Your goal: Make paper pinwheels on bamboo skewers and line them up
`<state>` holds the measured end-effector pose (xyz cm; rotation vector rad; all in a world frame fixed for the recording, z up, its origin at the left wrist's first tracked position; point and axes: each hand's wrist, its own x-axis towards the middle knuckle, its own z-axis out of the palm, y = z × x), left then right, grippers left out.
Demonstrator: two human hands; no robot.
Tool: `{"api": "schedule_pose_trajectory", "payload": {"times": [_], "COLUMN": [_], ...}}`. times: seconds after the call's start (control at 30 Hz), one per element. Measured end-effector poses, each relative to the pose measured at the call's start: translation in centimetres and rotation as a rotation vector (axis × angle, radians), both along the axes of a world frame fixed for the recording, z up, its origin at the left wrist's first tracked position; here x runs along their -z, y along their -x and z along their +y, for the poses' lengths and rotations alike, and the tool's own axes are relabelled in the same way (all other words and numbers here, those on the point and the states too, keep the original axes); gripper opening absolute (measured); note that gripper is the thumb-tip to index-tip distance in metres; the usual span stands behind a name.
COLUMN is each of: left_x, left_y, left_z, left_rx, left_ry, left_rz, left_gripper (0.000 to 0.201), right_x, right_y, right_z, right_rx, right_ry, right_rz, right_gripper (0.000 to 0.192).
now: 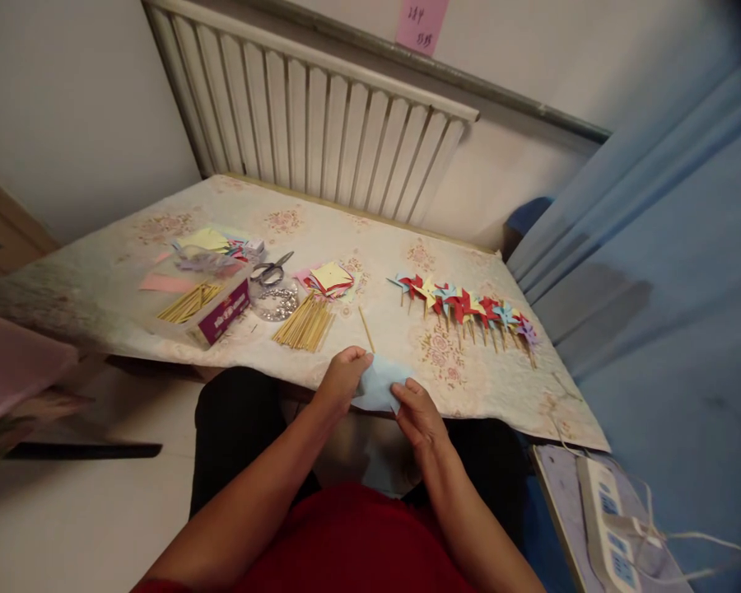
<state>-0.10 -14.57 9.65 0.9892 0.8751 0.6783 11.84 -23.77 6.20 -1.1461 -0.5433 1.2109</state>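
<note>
A light blue sheet of paper (381,380) is held between my two hands at the table's front edge. My left hand (346,371) pinches its left side, and my right hand (418,408) grips its right side with the thumb on top. One thin wooden stick (366,329) lies just beyond the paper. To the left is a pile of similar sticks (305,323). Behind that pile sits a stack of coloured paper squares (328,279). Finished paper pinwheels (463,305) in red, blue, yellow and purple lie in a row on the right.
On the flowered tablecloth (370,247) stand a plastic box (226,311) with sticks and a round container of small metallic pieces (276,303). Scissors (272,270) lie behind it. A radiator (321,123) lines the wall; a power strip (608,523) lies at the lower right.
</note>
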Motion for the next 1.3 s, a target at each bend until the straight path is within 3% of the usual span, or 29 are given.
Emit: {"api": "schedule_pose_trajectory", "payload": {"times": [0.57, 1.3], "left_x": [-0.4, 0.0], "left_y": [0.8, 0.0], "left_z": [-2.7, -3.2], "left_rx": [0.062, 0.055], "left_ry": [0.039, 0.016], "left_rz": [-0.007, 0.020], "left_gripper": [0.035, 0.038], "right_x": [0.0, -0.1], "right_y": [-0.4, -0.7], "right_z": [-1.9, -2.9], "right_rx": [0.134, 0.100], "right_ry": [-0.049, -0.059], "right_rz": [0.054, 0.063], "right_gripper": [0.033, 0.036]}}
